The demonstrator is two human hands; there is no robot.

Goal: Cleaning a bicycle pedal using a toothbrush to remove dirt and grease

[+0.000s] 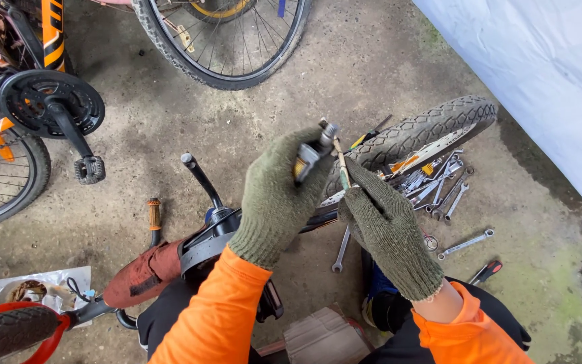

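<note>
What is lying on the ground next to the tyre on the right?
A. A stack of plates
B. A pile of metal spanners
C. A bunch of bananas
B, since shiny metal spanners lie heaped on the concrete beside the tyre, past the gloved right hand.

gloves (pixel 277 195): knit cloth, matt | wrenches (pixel 465 243): shiny metal | floor (pixel 170 128): rough concrete

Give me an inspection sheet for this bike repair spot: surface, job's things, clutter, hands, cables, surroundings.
Surface: stained concrete floor, mossy at right.
Job's things: small metal part in left hand; thin tool in right hand.
Clutter: wrenches piled by tyre; loose spanner; screwdriver.
Hands: both in green knit gloves, closed on their items.
Cables: nothing seen.
Surroundings: bicycle wheel, crank and pedal, white sheet.
</note>
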